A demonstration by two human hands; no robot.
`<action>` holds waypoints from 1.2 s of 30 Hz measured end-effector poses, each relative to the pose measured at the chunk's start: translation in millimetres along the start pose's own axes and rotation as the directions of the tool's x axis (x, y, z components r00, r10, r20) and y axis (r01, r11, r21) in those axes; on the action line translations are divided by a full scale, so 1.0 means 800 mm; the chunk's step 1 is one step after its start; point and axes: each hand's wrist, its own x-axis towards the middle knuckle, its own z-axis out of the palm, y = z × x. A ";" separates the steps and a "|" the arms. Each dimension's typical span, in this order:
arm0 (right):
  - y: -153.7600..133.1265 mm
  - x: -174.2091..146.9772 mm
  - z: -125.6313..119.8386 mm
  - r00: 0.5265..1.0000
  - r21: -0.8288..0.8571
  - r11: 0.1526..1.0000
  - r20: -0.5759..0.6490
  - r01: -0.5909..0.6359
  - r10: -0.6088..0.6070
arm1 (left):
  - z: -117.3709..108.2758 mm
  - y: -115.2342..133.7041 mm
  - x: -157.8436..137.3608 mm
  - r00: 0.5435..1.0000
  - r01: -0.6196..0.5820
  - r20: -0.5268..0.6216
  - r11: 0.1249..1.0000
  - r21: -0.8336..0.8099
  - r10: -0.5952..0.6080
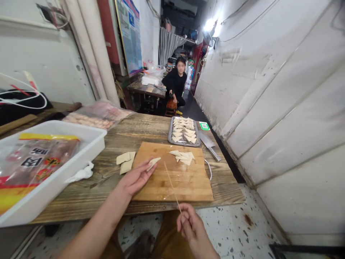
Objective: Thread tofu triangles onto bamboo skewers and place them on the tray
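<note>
Between the thumb and fingers of my left hand is a pale triangular tofu piece, held over the left part of a wooden cutting board. My right hand grips the lower end of a thin wooden skewer at the board's front edge. The skewer slants up and left, its tip close to the held piece but apart from it. A loose heap of cut tofu triangles lies on the board's far right. Uncut square tofu pieces rest on the table left of the board.
Behind the board, a metal tray carries rows of triangles. A cleaver lies right of it on the wooden table. At left stand a white bin with packaged food and a plastic bag. A person sits farther back.
</note>
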 end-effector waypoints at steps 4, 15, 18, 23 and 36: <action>0.010 0.000 0.008 1.000 -0.047 0.999 0.001 0.007 -0.007 | 0.000 0.000 -0.005 0.999 0.048 -0.002 0.997 0.066 -0.048; 0.006 0.000 0.003 0.974 -0.407 0.886 0.046 0.221 -0.222 | 0.010 0.006 -0.021 0.998 -0.022 -0.058 0.992 0.125 0.029; 0.010 0.000 0.003 0.960 -0.422 0.866 0.041 0.267 -0.276 | 0.011 0.007 -0.023 0.998 -0.006 -0.062 0.994 0.112 0.013; 0.012 -0.001 0.003 0.962 -0.440 0.862 0.021 0.253 -0.272 | 0.009 0.008 -0.023 0.999 0.006 -0.052 0.993 0.116 0.000; 0.011 0.001 0.002 0.965 -0.449 0.861 0.012 0.240 -0.263 | 0.012 0.008 -0.027 0.998 0.016 -0.058 0.990 0.140 -0.008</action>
